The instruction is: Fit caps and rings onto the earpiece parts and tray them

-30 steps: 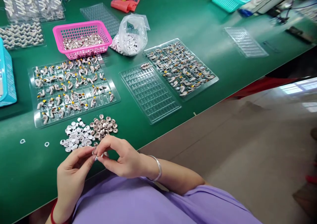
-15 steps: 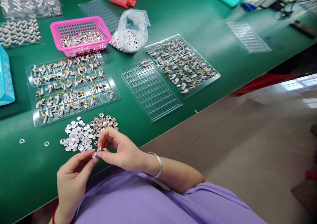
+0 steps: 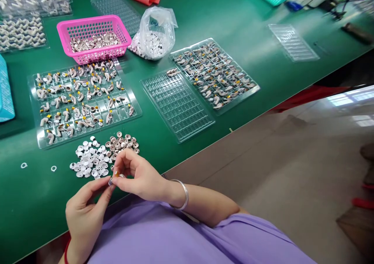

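Observation:
My left hand pinches a small earbud part between thumb and fingertips, at the table's near edge. Opposite it, my right hand has its thumb and fingers closed on the same part, and an orange tab shows between them. The fingers cover most of the part, so its full shape is hidden. Just beyond the hands lie a loose pile of white round caps and a pile of beige round cups. A clear tray behind them carries rows of beige curved pieces with orange tabs.
Behind the tray stand a pink basket of beige cups and a plastic bag of small parts. To the right are a mostly bare tray and a filled tray. Two white rings lie left. A blue basket sits at the left edge.
Both hands keep their pinch on the small part, with only a slight shift of the fingers. The whole view has moved a little; the things on the table stay in place.

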Demonstrator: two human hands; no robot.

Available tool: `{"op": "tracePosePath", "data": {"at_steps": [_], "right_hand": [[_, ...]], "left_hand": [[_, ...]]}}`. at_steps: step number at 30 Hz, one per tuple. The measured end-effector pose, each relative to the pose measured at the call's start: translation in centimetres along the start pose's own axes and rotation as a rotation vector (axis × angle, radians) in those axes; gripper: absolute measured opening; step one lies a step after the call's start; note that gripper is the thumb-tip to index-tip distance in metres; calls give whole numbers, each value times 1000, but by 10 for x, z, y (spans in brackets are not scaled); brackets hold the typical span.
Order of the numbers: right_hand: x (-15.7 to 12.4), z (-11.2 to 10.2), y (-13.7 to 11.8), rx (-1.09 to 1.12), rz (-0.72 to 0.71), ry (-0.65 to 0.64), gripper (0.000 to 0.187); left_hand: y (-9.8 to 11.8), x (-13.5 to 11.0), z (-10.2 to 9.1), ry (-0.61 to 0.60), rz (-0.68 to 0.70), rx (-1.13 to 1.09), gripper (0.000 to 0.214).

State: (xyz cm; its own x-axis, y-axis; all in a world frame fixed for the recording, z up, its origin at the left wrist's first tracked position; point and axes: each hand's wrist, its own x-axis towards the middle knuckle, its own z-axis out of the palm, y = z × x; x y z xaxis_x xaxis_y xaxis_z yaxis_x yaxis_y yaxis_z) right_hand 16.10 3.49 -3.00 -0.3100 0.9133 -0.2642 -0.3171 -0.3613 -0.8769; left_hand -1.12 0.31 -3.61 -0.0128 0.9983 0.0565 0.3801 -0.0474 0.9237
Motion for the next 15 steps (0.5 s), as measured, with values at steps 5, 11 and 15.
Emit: {"op": "tracePosePath", "data": {"at_steps": [5,11,15], "right_hand": [[0,0,0,-2,10,-4,38],[0,1,3,-54,-27,-14,37],[1,1,4,-41,-31,-18,41]], "left_hand": [[-3,-1,0,16,5,10,17],[-4,-2,-1,31,47,54,16],[-6,-3,-1,42,117,55,21]]}}
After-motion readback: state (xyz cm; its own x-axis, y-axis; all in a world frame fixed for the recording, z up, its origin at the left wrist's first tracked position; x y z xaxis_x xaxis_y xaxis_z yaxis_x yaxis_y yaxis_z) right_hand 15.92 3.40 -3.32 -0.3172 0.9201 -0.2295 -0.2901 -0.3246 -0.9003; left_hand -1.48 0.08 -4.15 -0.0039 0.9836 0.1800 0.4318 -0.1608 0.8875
